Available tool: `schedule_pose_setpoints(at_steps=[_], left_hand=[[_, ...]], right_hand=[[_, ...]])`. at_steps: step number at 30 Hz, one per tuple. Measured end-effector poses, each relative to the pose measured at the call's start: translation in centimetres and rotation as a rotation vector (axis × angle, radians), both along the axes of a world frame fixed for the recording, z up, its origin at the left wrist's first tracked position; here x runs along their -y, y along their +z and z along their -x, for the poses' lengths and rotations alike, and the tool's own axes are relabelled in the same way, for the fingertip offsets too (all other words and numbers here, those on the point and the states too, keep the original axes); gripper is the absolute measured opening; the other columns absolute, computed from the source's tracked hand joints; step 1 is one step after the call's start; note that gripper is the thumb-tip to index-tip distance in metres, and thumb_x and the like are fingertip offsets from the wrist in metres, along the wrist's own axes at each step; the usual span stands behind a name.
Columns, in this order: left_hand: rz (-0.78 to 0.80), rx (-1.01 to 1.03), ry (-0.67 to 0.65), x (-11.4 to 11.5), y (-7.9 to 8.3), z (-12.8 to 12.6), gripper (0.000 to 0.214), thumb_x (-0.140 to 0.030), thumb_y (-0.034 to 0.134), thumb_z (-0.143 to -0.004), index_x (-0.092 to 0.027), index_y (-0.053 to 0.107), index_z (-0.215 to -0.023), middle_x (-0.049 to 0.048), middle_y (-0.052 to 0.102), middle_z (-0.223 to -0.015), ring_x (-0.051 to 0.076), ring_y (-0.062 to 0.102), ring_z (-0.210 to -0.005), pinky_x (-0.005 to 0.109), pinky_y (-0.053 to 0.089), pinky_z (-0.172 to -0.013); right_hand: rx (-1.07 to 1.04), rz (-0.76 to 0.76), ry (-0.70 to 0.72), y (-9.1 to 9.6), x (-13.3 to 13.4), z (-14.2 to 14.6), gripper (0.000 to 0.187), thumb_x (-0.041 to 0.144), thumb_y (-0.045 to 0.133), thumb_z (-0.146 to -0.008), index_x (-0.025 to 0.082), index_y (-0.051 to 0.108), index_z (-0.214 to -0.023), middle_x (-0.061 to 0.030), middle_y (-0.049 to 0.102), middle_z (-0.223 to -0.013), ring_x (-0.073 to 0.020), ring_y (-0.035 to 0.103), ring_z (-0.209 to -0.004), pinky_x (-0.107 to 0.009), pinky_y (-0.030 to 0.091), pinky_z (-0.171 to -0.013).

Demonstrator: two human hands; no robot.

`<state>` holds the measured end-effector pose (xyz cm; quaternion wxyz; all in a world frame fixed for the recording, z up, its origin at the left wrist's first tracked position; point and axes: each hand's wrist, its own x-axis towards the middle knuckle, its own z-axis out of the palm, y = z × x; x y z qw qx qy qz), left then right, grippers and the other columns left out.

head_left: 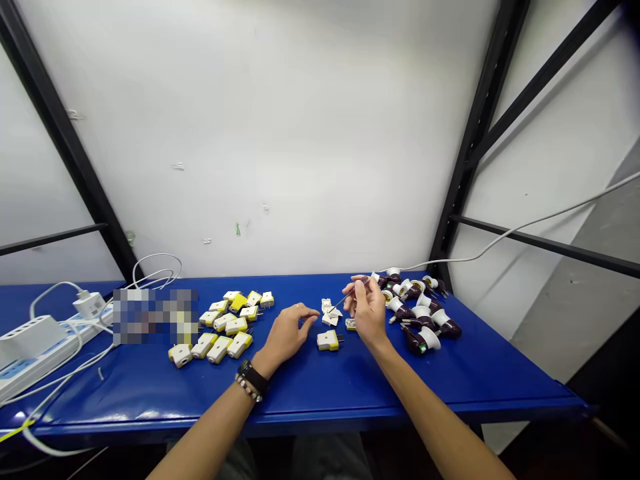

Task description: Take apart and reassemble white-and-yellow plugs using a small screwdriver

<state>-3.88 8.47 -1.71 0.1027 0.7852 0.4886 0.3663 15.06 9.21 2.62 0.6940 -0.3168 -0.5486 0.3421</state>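
"So, what does the right hand [369,315] have?"

"A thin screwdriver [346,298], gripped just right of the frame's centre, below mid-height. Its shaft slants down and to the left."

"Toward what?"

"A small cluster of white pieces [331,317] in the lower middle of the frame, on the blue table [300,393]. The tip is at them, though I can't tell whether it touches."

"And the left hand [287,333]?"

"Just left of those pieces, thumb and forefinger brought close together. I can't tell whether something tiny sits between them. That wrist wears a black band [254,378] and a beaded bracelet [249,388]."

"Anything else near the hands?"

"A single plug [327,341], white and yellow, lies just below the pieces, prongs to the right. A small yellow-and-white part [351,324] is right beside the right hand."

"What about farther out?"

"Left of centre, a group of similar plugs [220,349]. Right of centre, a heap of maroon-and-white lamp holders [423,313]. At the lower left edge, a white power strip [60,350] with cables [65,380] around it."
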Motion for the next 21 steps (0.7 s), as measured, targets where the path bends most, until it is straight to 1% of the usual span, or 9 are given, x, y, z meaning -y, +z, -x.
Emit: schedule_pose_setpoints(at_steps=[2,4,7,9,11,13,15,17,21], left_hand=[[0.020,-0.101,0.103,-0.4,-0.2,0.9,0.022,-0.023,0.057,-0.094,-0.024,0.076,-0.105,0.0044,0.073,-0.094,0.021,0.067,-0.085,0.030,0.049,-0.076],[0.034,-0.180,0.144,-0.6,-0.3,1.6,0.025,-0.022,0.059,-0.093,-0.024,0.074,-0.112,0.0051,0.072,-0.099,0.023,0.067,-0.089,0.031,0.050,-0.077],[-0.019,-0.159,0.161,-0.6,0.0,2.1,0.033,-0.017,0.051,-0.095,-0.025,0.068,-0.123,0.0055,0.070,-0.106,0.022,0.067,-0.095,0.032,0.050,-0.081],[-0.076,-0.089,0.176,-0.3,0.4,2.0,0.035,-0.016,0.046,-0.097,-0.024,0.067,-0.124,0.0055,0.069,-0.107,0.021,0.067,-0.094,0.032,0.050,-0.083],[-0.088,-0.040,0.110,0.2,0.9,1.7,0.031,-0.018,0.048,-0.096,-0.023,0.068,-0.119,0.0044,0.070,-0.102,0.019,0.066,-0.084,0.030,0.050,-0.080],[-0.044,-0.047,-0.047,0.9,1.2,1.1,0.024,-0.023,0.057,-0.092,-0.023,0.070,-0.112,0.0023,0.070,-0.095,0.016,0.064,-0.075,0.029,0.049,-0.076],[0.018,-0.091,-0.193,1.5,1.2,0.5,0.022,-0.028,0.068,-0.085,-0.024,0.073,-0.107,0.0008,0.070,-0.090,0.016,0.062,-0.072,0.028,0.047,-0.073],[0.059,-0.124,-0.257,1.9,1.2,0.0,0.023,-0.032,0.073,-0.082,-0.024,0.074,-0.104,0.0006,0.071,-0.087,0.017,0.062,-0.073,0.027,0.046,-0.072],[0.040,-0.020,-0.219,1.7,0.9,-0.3,0.019,-0.034,0.064,-0.092,-0.024,0.074,-0.105,0.0014,0.071,-0.088,0.016,0.062,-0.072,0.027,0.045,-0.071]], right_hand=[[0.105,-0.030,-0.085,0.0,0.1,-0.4,0.031,0.051,0.050,-0.096,0.021,0.057,-0.098,0.0021,0.058,-0.070,-0.0108,0.049,-0.050,-0.023,0.039,-0.047],[0.352,-0.033,-0.128,0.0,0.3,-0.8,0.026,0.043,0.049,-0.097,0.020,0.061,-0.094,0.0016,0.057,-0.067,-0.0133,0.050,-0.055,-0.025,0.039,-0.052],[0.817,-0.005,-0.083,0.1,0.7,-1.1,0.021,0.033,0.051,-0.094,0.021,0.066,-0.085,0.0000,0.063,-0.069,-0.0155,0.054,-0.062,-0.026,0.037,-0.058],[1.025,0.009,-0.004,0.1,0.9,-1.3,0.016,0.034,0.060,-0.088,0.021,0.069,-0.083,-0.0001,0.065,-0.069,-0.0165,0.056,-0.065,-0.026,0.036,-0.061],[1.166,0.035,0.084,0.0,1.0,-1.5,0.022,0.042,0.074,-0.077,0.022,0.071,-0.085,-0.0005,0.066,-0.072,-0.0178,0.058,-0.068,-0.025,0.036,-0.061],[1.301,0.091,0.139,-0.3,1.0,-1.8,0.037,0.048,0.083,-0.065,0.021,0.071,-0.088,-0.0019,0.068,-0.078,-0.0192,0.059,-0.072,-0.025,0.035,-0.061],[1.390,0.142,0.148,-0.6,0.9,-2.1,0.041,0.049,0.084,-0.062,0.020,0.071,-0.089,-0.0037,0.068,-0.083,-0.0203,0.060,-0.075,-0.025,0.034,-0.060],[1.417,0.158,0.129,-0.8,0.8,-2.4,0.040,0.048,0.082,-0.064,0.019,0.070,-0.089,-0.0052,0.068,-0.086,-0.0213,0.060,-0.077,-0.025,0.034,-0.060],[1.392,0.154,0.108,-0.4,0.8,-3.0,0.041,0.047,0.083,-0.059,0.020,0.070,-0.087,-0.0044,0.069,-0.087,-0.0219,0.061,-0.077,-0.026,0.036,-0.060]])
